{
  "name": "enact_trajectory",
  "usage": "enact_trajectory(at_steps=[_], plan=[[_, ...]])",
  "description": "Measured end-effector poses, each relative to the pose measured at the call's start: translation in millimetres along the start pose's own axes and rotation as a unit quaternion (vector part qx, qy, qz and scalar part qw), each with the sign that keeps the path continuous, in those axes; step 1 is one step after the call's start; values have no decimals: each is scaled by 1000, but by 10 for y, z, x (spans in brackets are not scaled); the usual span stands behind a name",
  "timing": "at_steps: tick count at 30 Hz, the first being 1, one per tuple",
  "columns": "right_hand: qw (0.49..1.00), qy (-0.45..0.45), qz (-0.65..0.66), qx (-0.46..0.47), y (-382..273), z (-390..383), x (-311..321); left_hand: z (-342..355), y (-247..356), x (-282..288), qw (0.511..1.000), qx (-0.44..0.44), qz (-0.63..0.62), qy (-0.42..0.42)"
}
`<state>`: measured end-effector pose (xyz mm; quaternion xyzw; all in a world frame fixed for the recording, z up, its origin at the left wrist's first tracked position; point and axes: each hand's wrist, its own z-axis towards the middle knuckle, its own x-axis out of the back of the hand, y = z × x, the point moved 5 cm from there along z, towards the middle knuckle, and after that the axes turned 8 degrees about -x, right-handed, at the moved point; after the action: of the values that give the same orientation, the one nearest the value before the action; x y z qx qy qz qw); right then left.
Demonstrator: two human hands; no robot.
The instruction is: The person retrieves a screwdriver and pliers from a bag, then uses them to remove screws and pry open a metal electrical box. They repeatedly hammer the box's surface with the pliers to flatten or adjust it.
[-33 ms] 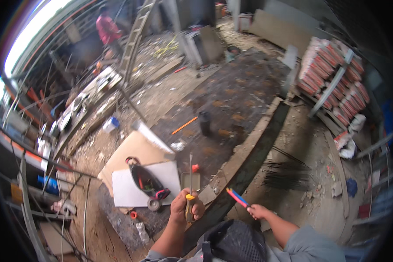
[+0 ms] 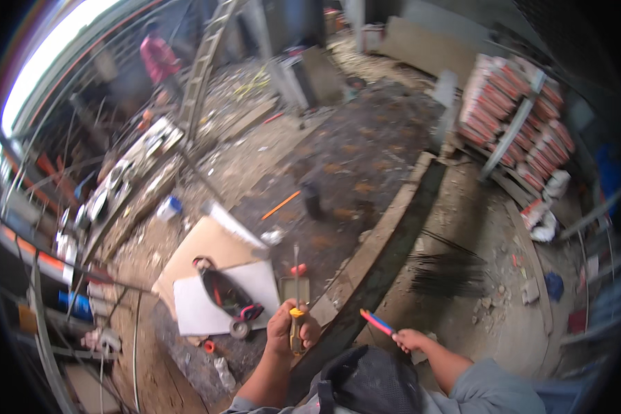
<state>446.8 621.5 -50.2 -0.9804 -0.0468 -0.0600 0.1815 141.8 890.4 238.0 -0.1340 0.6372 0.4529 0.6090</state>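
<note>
My left hand [image 2: 293,330] is closed round the yellow handle of a screwdriver [image 2: 297,314], whose thin shaft points up and away from me. To the right, my right hand [image 2: 410,340] grips the lower end of a slim pink-and-blue stick [image 2: 379,322] with a yellowish tip; its exact kind is unclear. The two hands are apart, and the stick touches nothing else. Beyond my left hand lies a small shallow tray [image 2: 294,288]. An open black tool bag [image 2: 229,293] with pink trim rests on a white sheet [image 2: 190,303], and a roll of tape [image 2: 239,329] sits beside it.
A long concrete ledge [image 2: 393,231] runs diagonally past my hands. Dark thin rods [image 2: 448,276] lie right of it. Stacked bags [image 2: 510,103] stand at the far right. An orange stick [image 2: 281,205] and a dark cylinder [image 2: 312,200] are ahead. A person [image 2: 160,58] stands beside a ladder [image 2: 207,62].
The whole scene has shifted slightly left in view. The pink-and-blue stick sits a little lower and flatter. Both hands keep their hold.
</note>
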Motion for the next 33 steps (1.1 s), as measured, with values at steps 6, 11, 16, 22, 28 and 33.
enact_trajectory(at_steps=[6,11,16,22,28,33], plan=[[976,59,69,-200,3292,-556,-357,555,-998,-1038,950,45,303,-59],[910,326,14,-257,5053,-1549,-1373,324,-2588,-1736,900,209,336,-185],[800,305,347,-382,5771,-3161,-2424,-672,-4545,-2691,785,305,422,-336],[627,497,491,-344,6342,-3809,-3609,-1979,-6130,-3711,704,395,319,-496],[374,617,663,-199,6636,-4385,-3637,-2886,-7175,-4209,655,488,315,-483],[262,683,671,-118,7197,-4949,-3354,-3214,-8123,-3398,499,526,483,-492]])
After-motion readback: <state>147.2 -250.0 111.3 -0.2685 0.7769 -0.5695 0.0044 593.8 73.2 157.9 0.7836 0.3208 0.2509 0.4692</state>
